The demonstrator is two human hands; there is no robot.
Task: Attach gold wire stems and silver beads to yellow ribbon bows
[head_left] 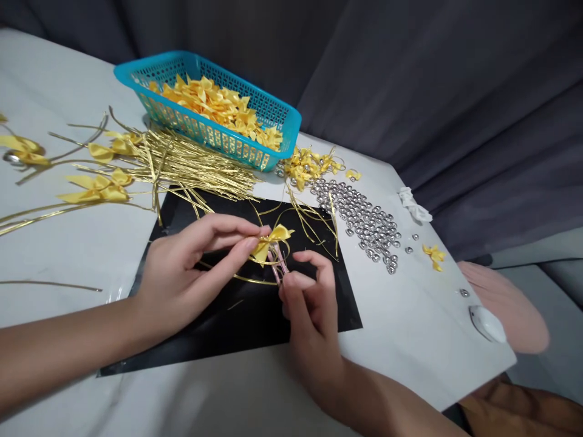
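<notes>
My left hand (pixel 195 261) pinches a yellow ribbon bow (pixel 263 247) between thumb and fingertips, above the black mat. A thin gold cord (pixel 255 281) loops out from the bow and curves below it. My right hand (pixel 310 297) is closed on a slim pinkish two-pronged tool (pixel 279 264), which looks like tweezers. Its tips reach up to the bow and the cord. Whether the prongs grip the cord is too small to tell. The fingers hide the tool's lower end.
A blue basket (pixel 291 130) of yellow bows stands at the back. Gold cords (pixel 195 164) lie before it, with corded bows (pixel 102 188) to the left. Silver beads (pixel 364 218) spread on the right, near more bows (pixel 305 165). Beneath my hands lies the black mat (pixel 255 328).
</notes>
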